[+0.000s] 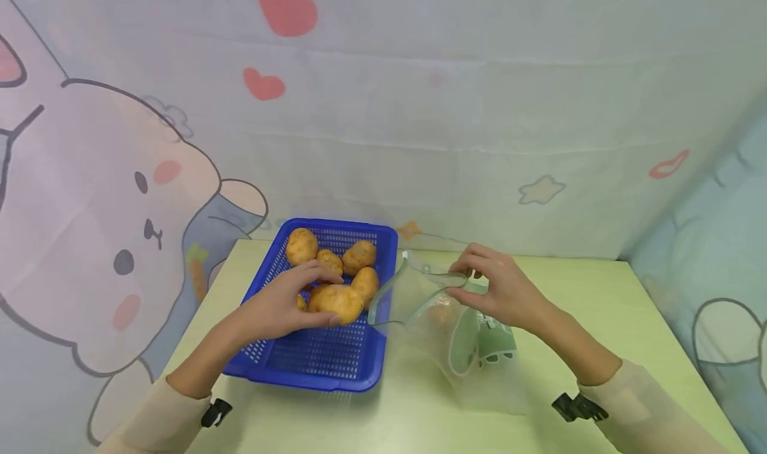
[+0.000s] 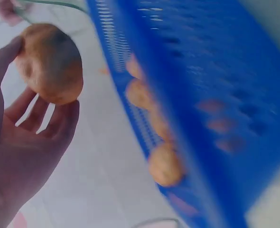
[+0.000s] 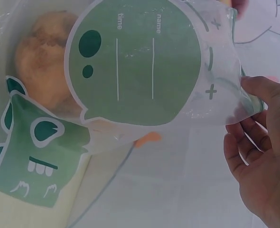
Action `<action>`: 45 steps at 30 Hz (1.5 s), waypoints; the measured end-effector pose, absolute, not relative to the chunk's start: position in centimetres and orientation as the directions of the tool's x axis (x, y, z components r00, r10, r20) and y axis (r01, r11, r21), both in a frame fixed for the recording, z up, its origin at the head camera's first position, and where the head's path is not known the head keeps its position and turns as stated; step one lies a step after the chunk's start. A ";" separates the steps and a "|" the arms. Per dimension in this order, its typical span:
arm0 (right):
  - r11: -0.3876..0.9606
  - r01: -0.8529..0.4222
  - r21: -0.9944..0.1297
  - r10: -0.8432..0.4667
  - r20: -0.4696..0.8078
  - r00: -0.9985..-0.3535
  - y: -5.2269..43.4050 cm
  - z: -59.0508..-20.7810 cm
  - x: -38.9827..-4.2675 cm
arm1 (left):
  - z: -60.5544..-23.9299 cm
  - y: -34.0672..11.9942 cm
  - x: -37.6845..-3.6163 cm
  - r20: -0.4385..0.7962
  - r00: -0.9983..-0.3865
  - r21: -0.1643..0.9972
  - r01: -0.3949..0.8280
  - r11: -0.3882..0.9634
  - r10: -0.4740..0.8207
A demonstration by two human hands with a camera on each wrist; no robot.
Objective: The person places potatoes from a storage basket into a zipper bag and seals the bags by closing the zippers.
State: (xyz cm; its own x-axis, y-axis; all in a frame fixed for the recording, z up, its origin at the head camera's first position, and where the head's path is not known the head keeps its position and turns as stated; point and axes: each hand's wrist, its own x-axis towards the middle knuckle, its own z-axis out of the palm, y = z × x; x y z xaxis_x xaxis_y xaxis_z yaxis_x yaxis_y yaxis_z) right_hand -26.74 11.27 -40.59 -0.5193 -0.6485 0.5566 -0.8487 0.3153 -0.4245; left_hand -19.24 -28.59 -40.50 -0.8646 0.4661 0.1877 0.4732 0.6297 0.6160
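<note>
My left hand (image 1: pixel 281 302) grips a yellow potato (image 1: pixel 337 303) above the blue plastic basket (image 1: pixel 326 379). In the left wrist view the potato (image 2: pixel 50 64) sits between the thumb and the fingers. With my right hand (image 1: pixel 494 284) I pinch the rim of a clear zip bag (image 1: pixel 485 387), its mouth spread toward the basket. Green cartoon print (image 3: pixel 140 61) with "name" and "time" lines shows on the bag in the right wrist view. Inside it, a potato (image 3: pixel 45 59) shows through the plastic, partly covered by the print.
Several more potatoes (image 1: pixel 301 247) lie in the back half of the basket. Basket and bag are on a pale yellow-green table (image 1: pixel 599 334). A cartoon-printed cloth (image 1: pixel 383 121) hangs behind the table and along its sides.
</note>
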 end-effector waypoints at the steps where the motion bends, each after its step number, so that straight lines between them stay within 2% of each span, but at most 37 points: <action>1: 0.314 -0.849 -0.425 -0.649 0.557 -0.519 11.3 -40.6 -26.8 | -40.1 -28.0 -19.3 0.216 -0.860 0.622 0.486 0.614 0.461; 6: 0.313 -0.853 -0.417 -0.650 0.561 -0.513 11.2 -40.5 -26.8 | -39.1 -24.7 -19.5 0.273 -0.856 0.642 0.501 0.580 0.438; 12: 0.318 -0.857 -0.406 -0.652 0.562 -0.509 11.3 -40.0 -26.8 | -39.6 -21.4 -20.8 0.316 -0.851 0.665 0.514 0.542 0.419; 20: 0.308 -0.858 -0.411 -0.663 0.555 -0.503 11.5 -40.0 -26.9 | -40.6 -19.1 -21.4 0.274 -0.864 0.674 0.486 0.557 0.423; 36: 0.317 -0.857 -0.407 -0.655 0.560 -0.508 11.5 -39.6 -26.9 | -41.4 -18.3 -21.4 0.274 -0.856 0.632 0.504 0.589 0.438; 45: 0.303 -0.874 -0.380 -0.648 0.590 -0.482 11.4 -39.2 -26.9 | -42.2 -22.6 -20.8 0.268 -0.906 0.657 0.421 0.626 0.327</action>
